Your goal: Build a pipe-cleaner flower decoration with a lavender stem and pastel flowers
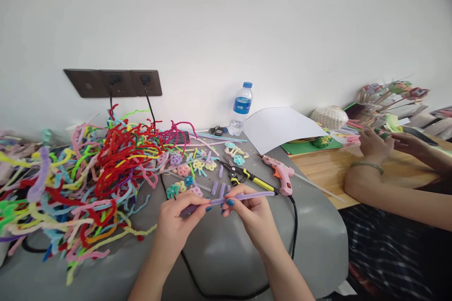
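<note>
A purple pipe cleaner (256,194) runs between my two hands above the grey table (226,254). My left hand (180,214) pinches it near its left part. Close beside, my right hand (247,209) grips it between thumb and fingers, and its free end sticks out to the right. Just beyond my fingers lie several short purple pipe cleaner pieces (214,188). Wire pliers with yellow-and-black handles (259,181) rest behind my right hand. Small flower shapes of bent pipe cleaner (183,170) are gathered behind my left hand.
A big tangle of coloured pipe cleaners (120,164) covers the left. A pink glue gun (282,174) with a black cord (294,225) lies right. Farther back stand a water bottle (242,108) and white paper (278,127). Another person's hands (377,146) work at a wooden table (318,171).
</note>
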`<action>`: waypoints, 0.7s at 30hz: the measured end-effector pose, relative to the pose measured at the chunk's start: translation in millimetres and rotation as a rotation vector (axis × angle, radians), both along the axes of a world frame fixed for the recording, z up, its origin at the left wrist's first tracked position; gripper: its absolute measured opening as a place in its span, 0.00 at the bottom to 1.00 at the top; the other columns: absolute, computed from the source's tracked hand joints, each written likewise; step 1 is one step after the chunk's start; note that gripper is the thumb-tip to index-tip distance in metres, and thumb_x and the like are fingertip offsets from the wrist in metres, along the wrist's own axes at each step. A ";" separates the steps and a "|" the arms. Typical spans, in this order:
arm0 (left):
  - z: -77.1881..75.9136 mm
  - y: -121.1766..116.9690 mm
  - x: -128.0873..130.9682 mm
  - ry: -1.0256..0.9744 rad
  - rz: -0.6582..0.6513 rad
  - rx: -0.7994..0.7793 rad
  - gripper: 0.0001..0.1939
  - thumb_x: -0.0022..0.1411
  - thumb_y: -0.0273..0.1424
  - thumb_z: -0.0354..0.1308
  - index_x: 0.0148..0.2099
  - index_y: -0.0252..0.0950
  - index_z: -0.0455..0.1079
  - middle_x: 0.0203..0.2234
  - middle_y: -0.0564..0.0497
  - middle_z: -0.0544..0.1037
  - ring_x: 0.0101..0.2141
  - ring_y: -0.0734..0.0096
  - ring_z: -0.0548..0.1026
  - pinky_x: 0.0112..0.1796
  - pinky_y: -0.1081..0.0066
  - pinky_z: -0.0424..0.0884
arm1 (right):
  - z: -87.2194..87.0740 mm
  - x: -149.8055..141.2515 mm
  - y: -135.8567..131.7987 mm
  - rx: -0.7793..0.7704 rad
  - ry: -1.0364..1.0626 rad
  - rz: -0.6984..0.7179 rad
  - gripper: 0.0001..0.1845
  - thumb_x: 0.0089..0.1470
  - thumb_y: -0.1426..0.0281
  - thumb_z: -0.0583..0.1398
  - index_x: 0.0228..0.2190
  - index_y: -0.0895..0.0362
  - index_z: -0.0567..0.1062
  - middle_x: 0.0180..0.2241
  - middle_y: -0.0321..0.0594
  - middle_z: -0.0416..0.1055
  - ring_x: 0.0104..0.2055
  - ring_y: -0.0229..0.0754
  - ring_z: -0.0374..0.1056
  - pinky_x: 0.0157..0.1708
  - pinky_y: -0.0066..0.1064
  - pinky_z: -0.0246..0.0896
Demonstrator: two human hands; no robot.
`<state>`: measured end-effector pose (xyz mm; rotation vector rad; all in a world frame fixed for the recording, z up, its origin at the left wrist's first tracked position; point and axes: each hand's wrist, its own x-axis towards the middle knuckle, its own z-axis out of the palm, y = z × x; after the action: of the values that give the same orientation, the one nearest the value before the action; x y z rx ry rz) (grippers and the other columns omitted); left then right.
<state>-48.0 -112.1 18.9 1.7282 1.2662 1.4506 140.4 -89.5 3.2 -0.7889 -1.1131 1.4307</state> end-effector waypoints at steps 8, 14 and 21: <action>-16.5 0.7 5.8 -0.770 0.015 -0.382 0.18 0.48 0.42 0.77 0.38 0.39 0.79 0.22 0.55 0.78 0.20 0.76 0.74 0.20 0.79 0.71 | 5.5 1.9 -5.4 -0.072 0.055 -0.073 0.18 0.49 0.56 0.73 0.27 0.56 0.76 0.23 0.42 0.82 0.24 0.45 0.79 0.23 0.31 0.73; -17.7 -2.2 38.5 -0.903 -0.209 -0.533 0.20 0.47 0.41 0.78 0.38 0.36 0.80 0.27 0.50 0.79 0.28 0.72 0.77 0.25 0.79 0.72 | 1.9 -14.1 -8.1 0.048 0.039 -0.100 0.14 0.52 0.60 0.72 0.25 0.55 0.78 0.22 0.36 0.76 0.23 0.39 0.72 0.23 0.28 0.70; -20.8 -0.5 42.4 -0.990 -0.011 -0.506 0.19 0.43 0.41 0.80 0.34 0.36 0.81 0.26 0.52 0.79 0.26 0.76 0.75 0.27 0.78 0.72 | -2.0 -13.9 -9.9 0.055 -0.060 -0.120 0.12 0.54 0.59 0.70 0.30 0.55 0.82 0.27 0.40 0.78 0.27 0.41 0.73 0.28 0.31 0.72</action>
<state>-5.6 -112.6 -1.9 0.5291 0.9176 1.4895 126.5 -99.4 1.2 -0.8496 -1.1268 1.2785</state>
